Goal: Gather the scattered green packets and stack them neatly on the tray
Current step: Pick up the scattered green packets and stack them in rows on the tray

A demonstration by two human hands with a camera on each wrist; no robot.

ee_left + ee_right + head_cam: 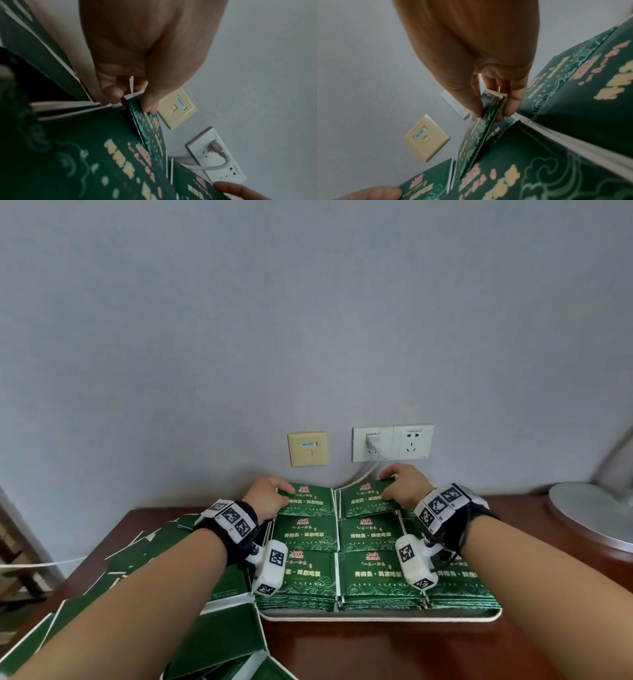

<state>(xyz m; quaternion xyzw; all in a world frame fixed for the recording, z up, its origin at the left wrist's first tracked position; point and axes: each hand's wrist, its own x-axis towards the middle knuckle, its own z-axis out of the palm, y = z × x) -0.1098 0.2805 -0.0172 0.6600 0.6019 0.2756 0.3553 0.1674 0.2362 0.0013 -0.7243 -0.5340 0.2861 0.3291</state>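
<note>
Green printed packets are stacked in rows on a white tray [376, 616] on the brown table. My left hand [265, 498] pinches a small stack of green packets [308, 501] at the tray's far left; thumb and fingers clamp its left edge [145, 115]. My right hand [404, 482] pinches another thin stack of packets [366, 498] beside it at the far middle, thumb on top and fingers beneath [489, 108]. Both held stacks are tilted, their far edges raised off the piles below. Scattered green packets [219, 631] lie to the left of the tray, partly under my left forearm.
The wall stands right behind the tray, with a beige data socket [308, 448] and a white power outlet [392, 442] whose plugged cable [363, 474] drops behind the packets. A round silver lamp base [596, 511] sits at the right.
</note>
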